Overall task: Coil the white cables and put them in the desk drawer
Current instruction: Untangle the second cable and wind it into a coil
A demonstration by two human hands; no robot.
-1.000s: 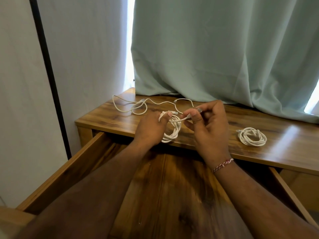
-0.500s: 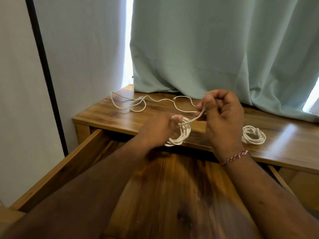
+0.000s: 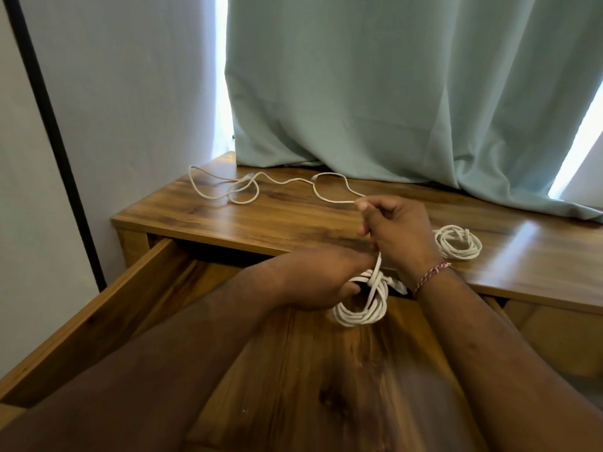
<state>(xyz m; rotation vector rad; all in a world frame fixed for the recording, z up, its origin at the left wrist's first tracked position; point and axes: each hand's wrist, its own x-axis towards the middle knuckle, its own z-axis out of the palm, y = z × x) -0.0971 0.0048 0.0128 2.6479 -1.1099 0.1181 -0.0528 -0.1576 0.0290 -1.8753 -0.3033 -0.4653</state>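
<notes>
Head view: left hand [image 3: 321, 282] grips a white cable coil [image 3: 360, 306] over the open drawer [image 3: 98, 324], fingers curled into the loops; the ring hangs just below the desk's front edge, its opening facing roughly toward the camera, long axis running left-right. Right hand [image 3: 396, 231] sits above it with fingers curled, pinching the free strand [image 3: 375, 272] of the same cable; that strand runs near-vertical from the fist down across the coil's upper right (the wrap point is partly hidden by the hand). A red-and-white thread bracelet [image 3: 430, 277] is on the right wrist. A second, finished coil [image 3: 456, 241] lies flat on the desk top [image 3: 261, 220], just right of the right hand. A loose cable [image 3: 248, 189] sprawls along the back left of the desk top, lengthwise left-right, its right end passing behind the right hand. Pale green curtain [image 3: 391, 93] hangs behind, hem resting on the desk.
</notes>
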